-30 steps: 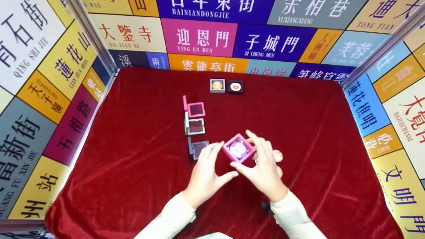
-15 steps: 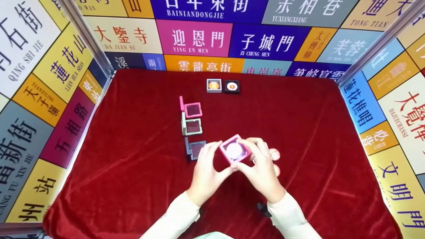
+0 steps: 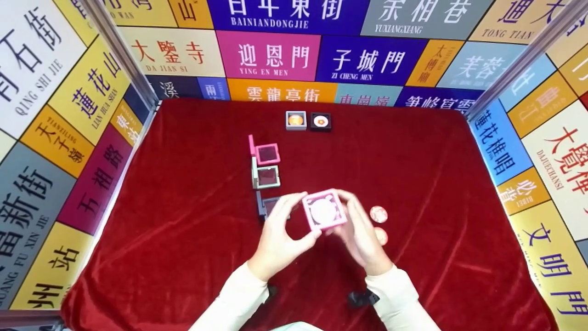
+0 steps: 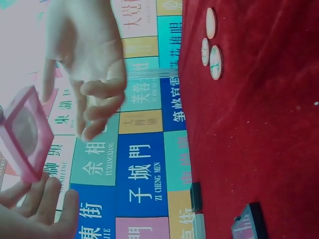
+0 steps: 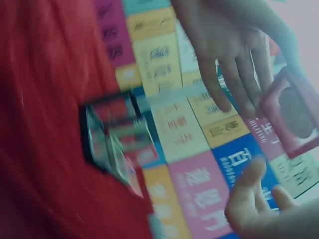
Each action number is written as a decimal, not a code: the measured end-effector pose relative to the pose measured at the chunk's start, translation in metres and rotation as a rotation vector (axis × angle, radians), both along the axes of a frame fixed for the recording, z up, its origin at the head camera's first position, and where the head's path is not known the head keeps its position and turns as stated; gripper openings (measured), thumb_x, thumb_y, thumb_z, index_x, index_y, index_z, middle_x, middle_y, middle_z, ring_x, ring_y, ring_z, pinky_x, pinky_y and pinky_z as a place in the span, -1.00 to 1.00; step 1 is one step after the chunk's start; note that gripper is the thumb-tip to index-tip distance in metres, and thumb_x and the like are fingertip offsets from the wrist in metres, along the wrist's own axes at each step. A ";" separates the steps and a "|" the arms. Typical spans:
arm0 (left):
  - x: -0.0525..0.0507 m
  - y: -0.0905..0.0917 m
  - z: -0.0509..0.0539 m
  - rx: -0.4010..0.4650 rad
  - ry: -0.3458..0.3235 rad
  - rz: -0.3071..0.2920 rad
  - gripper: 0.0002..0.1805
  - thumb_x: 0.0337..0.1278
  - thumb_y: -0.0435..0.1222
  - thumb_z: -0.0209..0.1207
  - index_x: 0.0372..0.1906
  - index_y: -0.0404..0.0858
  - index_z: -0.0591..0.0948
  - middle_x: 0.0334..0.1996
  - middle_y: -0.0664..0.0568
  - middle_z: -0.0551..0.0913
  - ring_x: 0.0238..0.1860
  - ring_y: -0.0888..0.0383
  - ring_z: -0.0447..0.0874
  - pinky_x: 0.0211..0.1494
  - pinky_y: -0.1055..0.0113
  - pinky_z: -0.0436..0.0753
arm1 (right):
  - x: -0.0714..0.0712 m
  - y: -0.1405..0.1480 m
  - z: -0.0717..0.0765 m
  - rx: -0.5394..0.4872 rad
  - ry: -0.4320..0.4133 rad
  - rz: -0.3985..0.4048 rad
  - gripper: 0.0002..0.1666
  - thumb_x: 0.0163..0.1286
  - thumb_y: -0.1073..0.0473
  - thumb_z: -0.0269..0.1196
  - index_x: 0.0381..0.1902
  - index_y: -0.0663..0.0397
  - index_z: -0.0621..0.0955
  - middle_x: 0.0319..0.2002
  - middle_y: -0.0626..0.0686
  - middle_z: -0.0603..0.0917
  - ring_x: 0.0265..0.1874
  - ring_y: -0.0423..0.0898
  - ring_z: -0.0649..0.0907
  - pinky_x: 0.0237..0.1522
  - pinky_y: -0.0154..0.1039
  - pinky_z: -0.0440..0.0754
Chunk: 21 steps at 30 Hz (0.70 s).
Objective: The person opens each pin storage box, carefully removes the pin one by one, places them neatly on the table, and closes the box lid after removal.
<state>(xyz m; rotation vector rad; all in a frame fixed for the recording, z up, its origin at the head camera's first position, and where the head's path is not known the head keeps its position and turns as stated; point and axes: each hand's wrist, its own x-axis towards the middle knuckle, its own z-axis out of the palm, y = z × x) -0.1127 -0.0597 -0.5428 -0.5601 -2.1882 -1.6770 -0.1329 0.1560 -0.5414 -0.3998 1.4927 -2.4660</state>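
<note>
In the head view a pink square display case (image 3: 324, 210) is held up over the cloth, with a round pale disc behind its clear window. My left hand (image 3: 274, 241) pinches the case between thumb and fingertips at its left and lower edges. My right hand (image 3: 363, 239), slightly blurred, is beside its right side. The right wrist view shows a gap between the right fingers (image 5: 249, 184) and the case (image 5: 294, 112). In the left wrist view my right hand (image 4: 94, 64) has loosely bent fingers. Round badges (image 3: 379, 214) lie right of my right hand.
Three opened cases stand in a column at left: pink (image 3: 267, 154), pale green (image 3: 267, 176) and dark grey (image 3: 272, 207), the last partly hidden by my left hand. A grey case (image 3: 296, 120) and a black case (image 3: 320, 122) with discs inside sit at the back.
The pink case has turned from a diamond angle to nearly square, its window tipped toward the head camera. My right hand has let go of it and shifted slightly; the left now holds it.
</note>
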 end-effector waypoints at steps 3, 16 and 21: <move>-0.001 0.000 0.002 -0.028 -0.015 -0.074 -0.14 0.14 -0.15 0.59 0.55 0.00 0.50 0.38 0.19 0.54 0.38 0.05 0.52 0.48 0.04 0.50 | 0.004 -0.002 -0.005 -0.191 -0.096 0.198 -0.38 0.81 -0.22 -0.12 0.57 -0.06 0.46 0.30 0.16 0.64 0.05 0.07 0.72 0.02 -0.05 0.71; -0.010 0.009 0.015 -0.236 0.093 -0.075 0.00 0.11 0.09 0.58 0.60 -0.10 0.42 0.37 0.06 0.49 0.38 0.12 0.41 0.43 0.09 0.49 | 0.016 -0.026 -0.005 -0.463 -0.140 0.260 -0.39 0.75 -0.25 -0.04 0.51 -0.08 0.50 0.32 0.11 0.62 0.27 0.05 0.63 0.36 -0.05 0.55; -0.014 0.016 0.021 -0.370 0.281 0.043 -0.01 0.04 0.29 0.55 0.48 -0.18 0.56 0.27 -0.09 0.52 0.29 -0.01 0.48 0.35 0.01 0.54 | 0.021 -0.040 0.000 -0.452 -0.205 0.199 -0.40 0.65 -0.31 0.10 0.45 -0.20 0.56 0.33 -0.05 0.63 0.28 -0.09 0.61 0.38 -0.16 0.50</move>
